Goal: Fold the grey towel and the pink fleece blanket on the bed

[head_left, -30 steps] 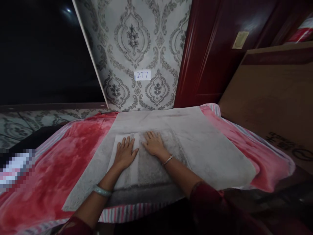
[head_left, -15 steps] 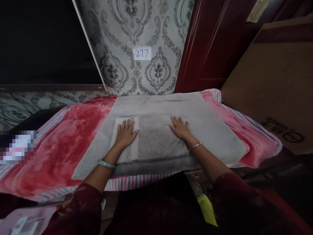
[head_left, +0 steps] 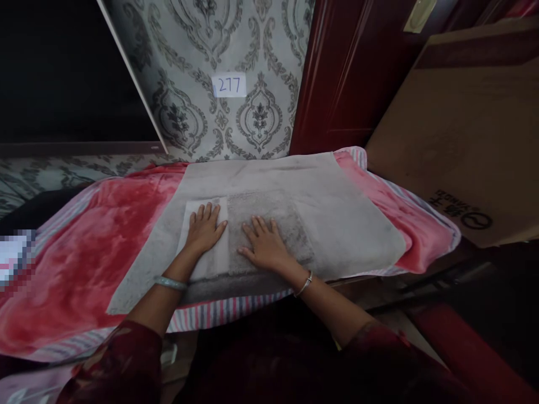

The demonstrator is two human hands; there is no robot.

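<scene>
My left hand (head_left: 205, 227) lies flat with fingers spread on a white rectangular piece (head_left: 219, 252), whose kind I cannot make out. Beside it my right hand (head_left: 267, 246) rests palm down, fingers apart, on a fuzzy dark-grey patch (head_left: 292, 221). Both the white piece and the patch lie on or show through a pale grey cloth (head_left: 353, 224), which is spread out and reaches almost to the wall. Neither hand grips anything. Under the cloth is a plush red blanket (head_left: 92, 252) with a striped pink, grey and white border.
A large dark screen (head_left: 76, 73) stands at the back left. At the back is a patterned wall (head_left: 181, 73) with a paper label reading 277 (head_left: 229, 85). To the right are a dark red door (head_left: 337, 67) and a big cardboard box (head_left: 471, 123).
My right hand has slid left and a little nearer to me across the grey patch, closer to my left hand. My left hand stays on the white piece. The view has shifted slightly.
</scene>
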